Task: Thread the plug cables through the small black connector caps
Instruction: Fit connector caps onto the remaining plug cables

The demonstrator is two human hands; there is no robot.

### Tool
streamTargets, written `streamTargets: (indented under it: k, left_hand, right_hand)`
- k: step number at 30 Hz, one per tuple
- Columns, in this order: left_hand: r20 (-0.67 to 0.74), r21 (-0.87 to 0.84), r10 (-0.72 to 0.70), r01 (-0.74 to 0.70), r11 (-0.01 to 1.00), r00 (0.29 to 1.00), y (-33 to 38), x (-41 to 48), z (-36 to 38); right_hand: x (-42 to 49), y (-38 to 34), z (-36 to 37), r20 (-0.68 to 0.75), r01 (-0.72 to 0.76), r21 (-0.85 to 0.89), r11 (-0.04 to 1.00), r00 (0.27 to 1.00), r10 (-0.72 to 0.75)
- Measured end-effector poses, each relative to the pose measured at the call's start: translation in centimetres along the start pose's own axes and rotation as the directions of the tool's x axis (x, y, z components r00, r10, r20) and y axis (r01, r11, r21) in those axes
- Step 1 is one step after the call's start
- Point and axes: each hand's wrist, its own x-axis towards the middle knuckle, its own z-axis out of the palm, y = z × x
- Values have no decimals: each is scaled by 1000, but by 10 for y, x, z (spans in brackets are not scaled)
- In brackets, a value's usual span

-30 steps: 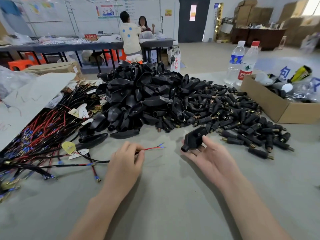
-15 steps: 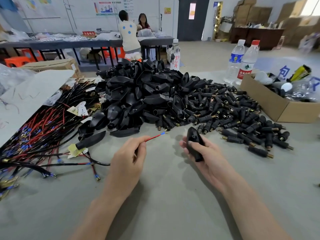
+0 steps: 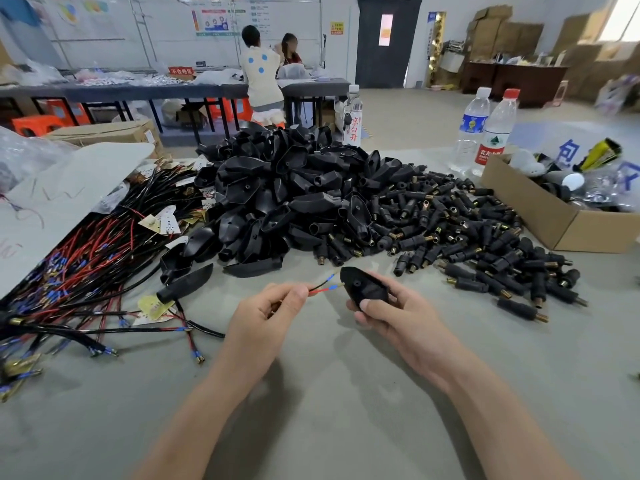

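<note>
My left hand (image 3: 266, 317) pinches a plug cable (image 3: 323, 287) near its end, where a red and a black lead with blue sleeves stick out to the right. My right hand (image 3: 391, 315) grips a black plug cover (image 3: 363, 287), thumb on its lower end. The lead tips almost touch the cover's left edge. Behind lies a heap of black covers (image 3: 277, 199). To its right spreads a pile of small black connector caps (image 3: 460, 233) with brass ends. More cables (image 3: 90, 268) lie in a bundle at the left.
A cardboard box (image 3: 540, 209) of oddments stands at the right, with two water bottles (image 3: 485, 129) behind it. A white sheet (image 3: 52, 199) covers part of the cable bundle. Two people stand at a far table (image 3: 173, 88). Grey tabletop (image 3: 329, 393) stretches in front of me.
My hands have come closer together. The right hand turned the cover in its grip, and the left hand brought the lead tips right up to the cover.
</note>
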Motion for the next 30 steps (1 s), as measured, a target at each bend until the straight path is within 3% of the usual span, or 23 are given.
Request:
streamTargets:
  k: [3,8,13,30]
  left_hand:
    - [-13,70,17,-16,997,1000,-3,-1,0]
    - [-8,309,144,-135,942,989,-7,-3,2]
    - [13,520,256,-226,824,967,-12,-5,3]
    - [187,495,252,-313,810,949,-10,-8,4]
  right_hand:
    - [-2,4,-1,7,39,-195,980,999,-38]
    - [-4,4,3,42,104,-252,962,994,-96]
    - [-6,5,3,113,162,-392,906,985,-128]
    - [0,20,8,179,272,-490,828,961,-210]
